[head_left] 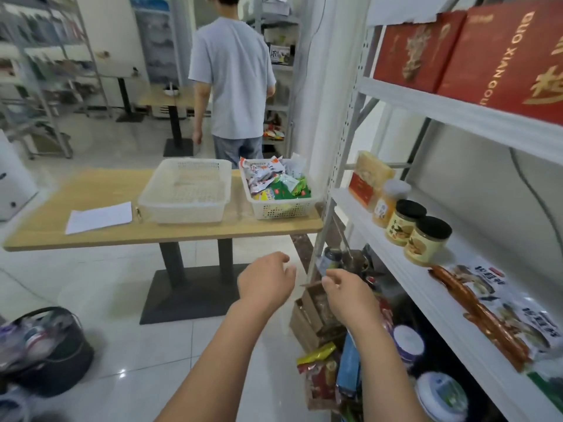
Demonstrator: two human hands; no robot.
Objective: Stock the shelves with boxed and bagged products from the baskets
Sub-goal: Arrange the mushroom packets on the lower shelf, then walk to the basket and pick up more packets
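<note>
White plastic basket [283, 210] of bagged snacks [275, 184] sits on the wooden table [91, 236] beside the shelf [475, 120].
Left hand [265, 281] and right hand [344, 292] hover empty, fingers loosely curled, well short of it. The bags look light, crinkly, slippery; pinching a top seam seems safest. Red boxes [499, 56] above read "DUO XIAN GOU"; the bag print is unreadable.

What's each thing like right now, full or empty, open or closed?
Left basket: empty.
Right basket: full of snack bags.
Jars: upright, lids on.
Red boxes: closed, standing up.
Cardboard box: flaps open.
Left hand: holds nothing, fingers loosely curled.
Right hand: holds nothing, fingers loosely curled.
</note>
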